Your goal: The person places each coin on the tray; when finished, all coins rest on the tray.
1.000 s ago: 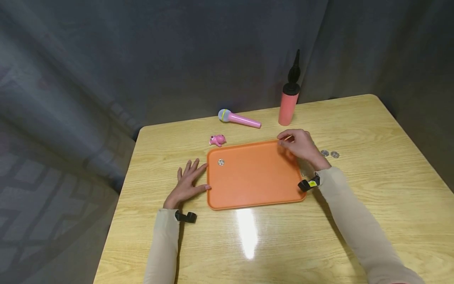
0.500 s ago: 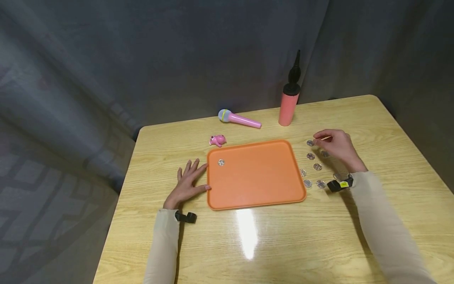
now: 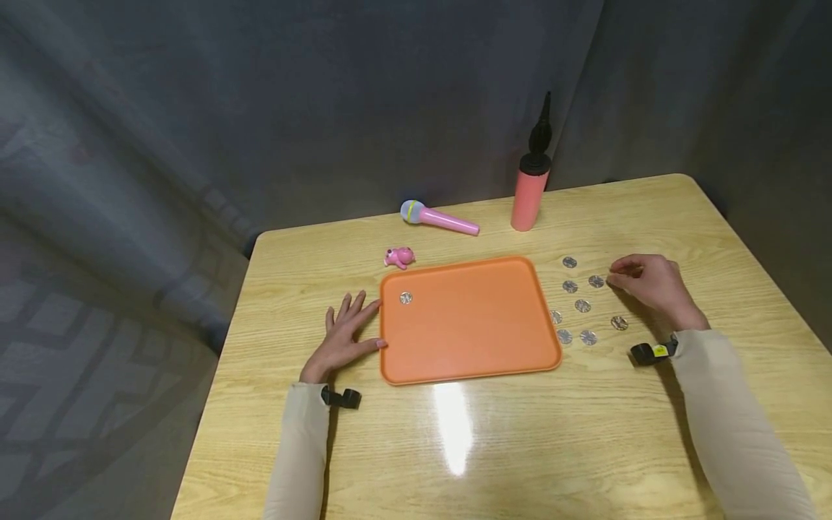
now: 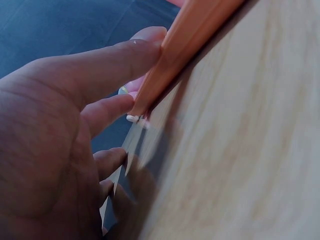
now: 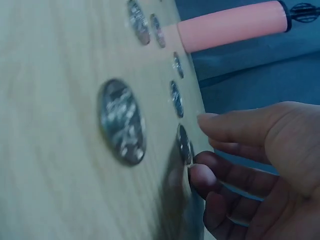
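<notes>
Eight coins lie on the worktop right of the orange tray (image 3: 468, 325); one more coin (image 3: 406, 297) is on the tray. The right hand (image 3: 650, 285), fingers curled, touches a flat coin (image 5: 184, 145); a thin coin can slip from the fingertips. The left hand (image 3: 341, 336), fingers spread, presses the tray edge.

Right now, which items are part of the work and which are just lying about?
In the work:
- coins on the table
- coin on the tray
- orange tray
- right hand, at a coin
- left hand, against the tray's edge

Lying about:
- pink toy microphone
- small pink toy
- pink pump
</notes>
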Demonstrator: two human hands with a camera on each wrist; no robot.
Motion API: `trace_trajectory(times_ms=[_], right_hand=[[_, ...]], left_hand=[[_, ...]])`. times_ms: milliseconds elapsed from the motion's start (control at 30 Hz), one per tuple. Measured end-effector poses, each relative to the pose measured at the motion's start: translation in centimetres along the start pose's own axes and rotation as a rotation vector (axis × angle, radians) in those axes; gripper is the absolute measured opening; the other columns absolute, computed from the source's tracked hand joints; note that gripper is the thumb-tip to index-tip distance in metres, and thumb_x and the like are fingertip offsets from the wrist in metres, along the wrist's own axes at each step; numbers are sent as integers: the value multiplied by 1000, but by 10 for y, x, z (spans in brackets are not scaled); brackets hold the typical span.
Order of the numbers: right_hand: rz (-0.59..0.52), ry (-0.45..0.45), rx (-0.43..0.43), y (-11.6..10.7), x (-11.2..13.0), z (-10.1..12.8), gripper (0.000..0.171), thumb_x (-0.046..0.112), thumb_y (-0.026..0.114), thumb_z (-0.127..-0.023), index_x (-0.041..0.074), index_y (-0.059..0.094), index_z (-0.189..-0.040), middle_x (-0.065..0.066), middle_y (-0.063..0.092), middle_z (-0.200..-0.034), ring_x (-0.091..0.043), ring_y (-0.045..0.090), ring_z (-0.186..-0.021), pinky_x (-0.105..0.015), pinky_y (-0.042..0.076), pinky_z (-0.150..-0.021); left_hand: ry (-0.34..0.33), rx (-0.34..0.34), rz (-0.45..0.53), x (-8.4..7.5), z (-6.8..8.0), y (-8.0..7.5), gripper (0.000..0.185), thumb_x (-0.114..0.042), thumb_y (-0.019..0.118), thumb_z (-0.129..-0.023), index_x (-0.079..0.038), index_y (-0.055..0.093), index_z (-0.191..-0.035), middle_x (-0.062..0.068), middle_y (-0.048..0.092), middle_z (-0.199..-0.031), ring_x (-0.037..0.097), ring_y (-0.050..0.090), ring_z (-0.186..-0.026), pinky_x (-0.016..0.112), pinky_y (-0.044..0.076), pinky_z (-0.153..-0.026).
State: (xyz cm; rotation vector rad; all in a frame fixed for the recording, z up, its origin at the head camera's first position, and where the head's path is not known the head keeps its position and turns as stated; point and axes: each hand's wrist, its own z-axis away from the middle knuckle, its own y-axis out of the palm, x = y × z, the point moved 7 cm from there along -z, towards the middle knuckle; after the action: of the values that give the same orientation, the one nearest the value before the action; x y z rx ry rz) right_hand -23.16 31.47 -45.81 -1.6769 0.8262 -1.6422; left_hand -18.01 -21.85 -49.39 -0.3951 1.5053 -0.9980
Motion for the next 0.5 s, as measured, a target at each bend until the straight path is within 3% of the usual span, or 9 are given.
trace_trajectory(times_ms=[100,233,500], right_hand=[[23,-10,8,2,0,1,33,17,71,-92,-9,68,-112,-34,69,-107,-46,66,-93,-50,48,-82],[64,-43,4,4,4,2,33,15,75,-89,-11,69,-110,-33,70,-102,-43,67,-88,-51,51,-74],[108,-75,-27,8,10,4,19,4,70,-90,-10,72,-103,-30,72,-92,-44,67,-83,-59,50,-77]], left_hand=[[-2,1,1,0,0,-1,82,-42,75,-87,-27,34,-157,12,11,-170,38,-7,-158,66,-16,-120],[-6,2,1,1,0,-1,82,-41,75,-87,-28,34,-157,11,10,-171,37,-7,-159,65,-16,-121],[-12,10,-3,1,0,0,82,-43,74,-87,-29,33,-158,10,9,-171,36,-8,-159,65,-16,-121]])
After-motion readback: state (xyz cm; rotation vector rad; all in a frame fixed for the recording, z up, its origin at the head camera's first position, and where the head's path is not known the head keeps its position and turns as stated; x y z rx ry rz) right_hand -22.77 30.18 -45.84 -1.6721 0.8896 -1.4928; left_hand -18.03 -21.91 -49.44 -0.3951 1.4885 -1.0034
